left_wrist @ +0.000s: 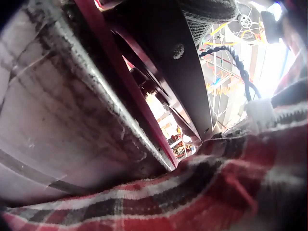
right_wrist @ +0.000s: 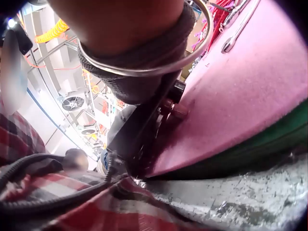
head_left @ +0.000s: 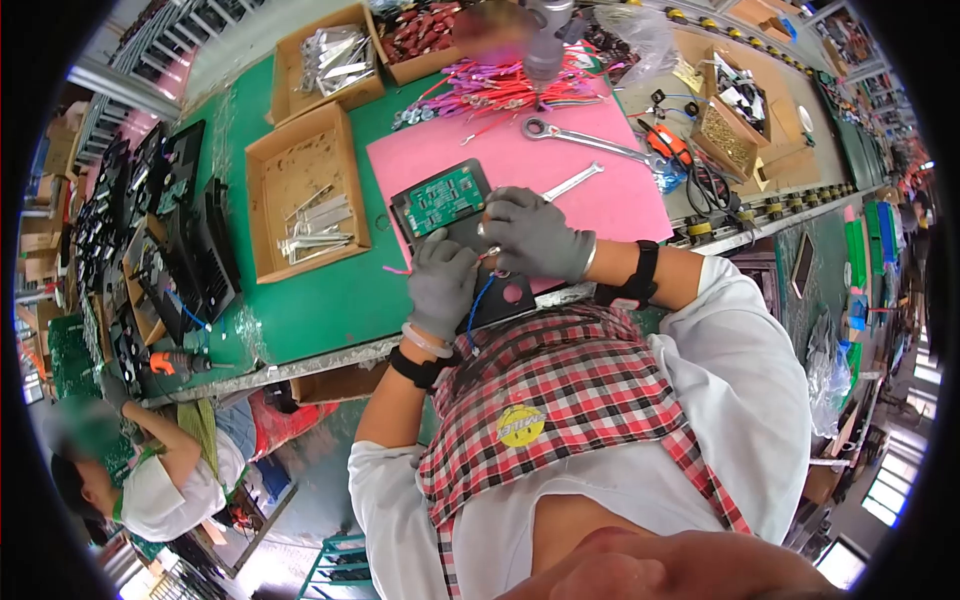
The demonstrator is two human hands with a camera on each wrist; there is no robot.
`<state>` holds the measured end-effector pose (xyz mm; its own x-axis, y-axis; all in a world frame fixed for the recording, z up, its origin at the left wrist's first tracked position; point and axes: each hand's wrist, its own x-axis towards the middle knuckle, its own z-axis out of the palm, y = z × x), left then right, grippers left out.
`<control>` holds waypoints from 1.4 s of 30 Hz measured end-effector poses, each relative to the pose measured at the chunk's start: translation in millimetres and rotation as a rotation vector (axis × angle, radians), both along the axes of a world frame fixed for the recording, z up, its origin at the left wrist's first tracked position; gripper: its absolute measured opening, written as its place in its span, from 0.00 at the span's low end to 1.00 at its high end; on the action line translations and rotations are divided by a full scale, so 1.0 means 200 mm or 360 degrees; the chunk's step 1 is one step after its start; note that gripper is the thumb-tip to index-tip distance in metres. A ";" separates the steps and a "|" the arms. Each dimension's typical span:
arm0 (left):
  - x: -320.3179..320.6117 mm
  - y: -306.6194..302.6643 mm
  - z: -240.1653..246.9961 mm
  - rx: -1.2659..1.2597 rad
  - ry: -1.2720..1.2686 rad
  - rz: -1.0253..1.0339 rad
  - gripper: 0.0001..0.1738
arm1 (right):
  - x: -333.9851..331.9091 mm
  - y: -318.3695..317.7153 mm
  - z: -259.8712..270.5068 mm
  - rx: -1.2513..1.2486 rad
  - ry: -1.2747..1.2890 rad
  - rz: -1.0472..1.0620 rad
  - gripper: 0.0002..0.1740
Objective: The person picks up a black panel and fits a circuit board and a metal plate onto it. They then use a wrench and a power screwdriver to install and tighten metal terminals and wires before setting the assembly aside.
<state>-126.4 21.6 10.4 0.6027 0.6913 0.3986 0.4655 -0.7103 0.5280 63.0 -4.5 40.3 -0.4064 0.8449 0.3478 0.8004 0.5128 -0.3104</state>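
Note:
A black plastic housing (head_left: 512,298) with a green circuit board (head_left: 445,200) in its far part leans over the table's front edge, close to the checked apron. My gloved left hand (head_left: 440,285) curls its fingers over the housing's middle; a pink wire end (head_left: 396,270) sticks out beside it. The gloved right hand (head_left: 535,235) bends its fingertips down right beside the left ones, where both pinch at thin wires (head_left: 490,256). What lies between the fingertips is mostly hidden. A twisted blue cable (head_left: 480,300) hangs from there, its white connector (left_wrist: 261,114) resting near the apron.
A ratchet wrench (head_left: 590,138) and another wrench (head_left: 574,182) lie on the pink mat (head_left: 630,200). Bundled pink and red wires (head_left: 500,90) are heaped behind. Cardboard boxes of metal parts (head_left: 300,165) stand left. Another person (head_left: 180,470) works at far left near an orange drill (head_left: 170,363).

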 end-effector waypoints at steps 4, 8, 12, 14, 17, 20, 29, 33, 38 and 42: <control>0.01 -0.01 0.03 0.0026 -0.0002 0.0023 0.07 | 0.01 -0.01 -0.02 -0.0004 0.0083 0.0091 0.11; 0.00 0.00 0.00 -0.0018 0.0015 -0.0002 0.07 | -0.02 -0.02 0.01 -0.0031 0.0000 -0.0025 0.11; 0.01 -0.01 0.05 -0.0002 -0.0042 0.0031 0.07 | 0.02 -0.01 -0.01 -0.0064 0.0043 0.0083 0.13; 0.02 -0.01 0.08 -0.0001 -0.0039 0.0035 0.07 | -0.01 -0.02 0.00 -0.0034 -0.0036 0.0001 0.12; 0.01 -0.01 0.06 -0.0010 -0.0046 0.0035 0.07 | -0.03 -0.03 -0.03 0.0058 0.0060 -0.0082 0.13; 0.01 -0.01 0.02 0.0031 -0.0053 0.0026 0.08 | 0.00 -0.02 0.04 0.0061 0.0016 -0.0025 0.14; -0.13 -0.09 0.19 0.0107 -0.0061 0.0435 0.12 | 0.07 -0.04 0.01 -0.1134 0.1026 -0.0662 0.25; -0.30 -0.15 0.14 -0.0706 -0.0031 0.0756 0.09 | 0.04 -0.01 0.11 -0.1709 0.1181 -0.0740 0.29; -0.28 -0.15 0.20 -0.1436 -0.0003 0.0738 0.19 | 0.03 0.00 0.00 -0.1624 0.1396 -0.0573 0.29; -0.30 -0.08 0.00 -0.1343 -0.0237 0.0605 0.30 | 0.02 -0.08 -0.03 -0.1339 0.1623 -0.0397 0.31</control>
<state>-185.6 5.1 10.1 0.2600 0.9272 -0.2697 0.4741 0.1207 0.8721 67.3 -19.9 33.9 -0.0845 0.9629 -0.2562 0.0689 -0.2509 -0.9656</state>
